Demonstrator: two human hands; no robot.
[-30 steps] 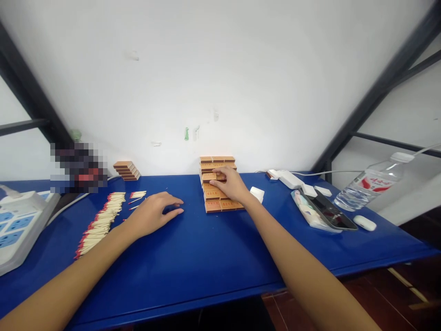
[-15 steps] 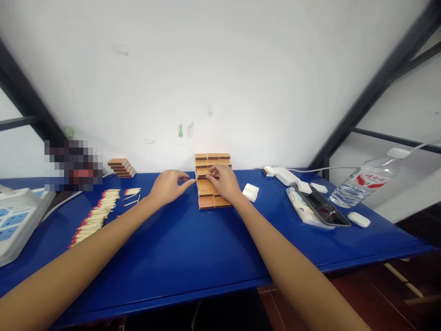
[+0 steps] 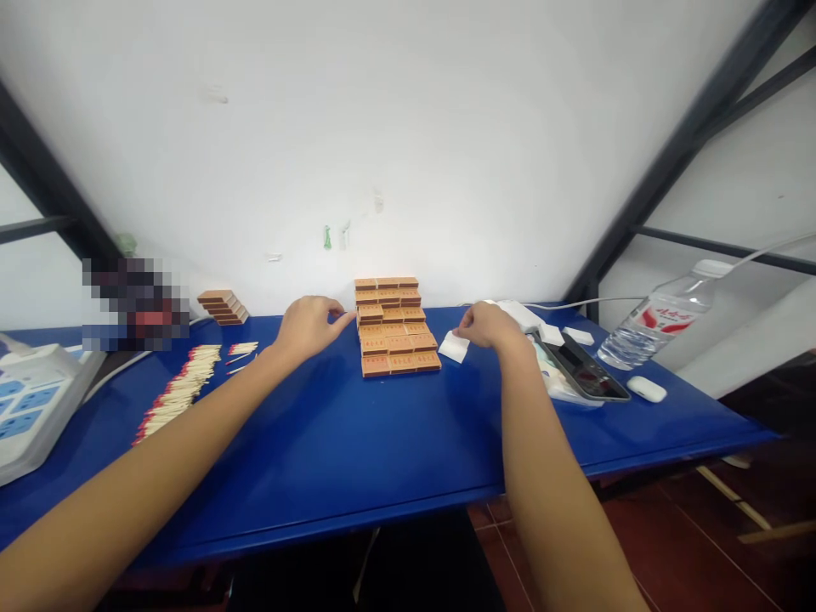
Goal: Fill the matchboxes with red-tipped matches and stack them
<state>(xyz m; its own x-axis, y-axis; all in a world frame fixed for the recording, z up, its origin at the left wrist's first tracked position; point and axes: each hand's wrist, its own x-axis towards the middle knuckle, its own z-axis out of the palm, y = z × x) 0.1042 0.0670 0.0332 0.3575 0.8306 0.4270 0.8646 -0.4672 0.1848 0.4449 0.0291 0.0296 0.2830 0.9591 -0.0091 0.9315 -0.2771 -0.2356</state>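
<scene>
Stepped rows of orange matchboxes (image 3: 392,343) rise against the wall at the middle of the table. One matchbox (image 3: 371,313) sits at the left end of a middle step. Beside it, my left hand (image 3: 309,328) is open, its thumb tip at or very near the left side of the stack and a gap between thumb and forefinger. To the right of the stack, my right hand (image 3: 490,325) is pinched closed over the upper corner of a small white paper piece (image 3: 453,348). Whether its fingertips grip the paper or something tiny is hidden.
A slanted pile of matchboxes (image 3: 222,307) and rows of red-tipped matches (image 3: 182,387) lie left, by a power strip (image 3: 25,408). On the right are a phone (image 3: 590,371), a water bottle (image 3: 663,316), a white earbud case (image 3: 647,389) and white blocks (image 3: 578,336).
My right hand has left the matchbox on the middle step and moved right to the white paper. My left hand stays beside the stack. The view has shifted slightly.
</scene>
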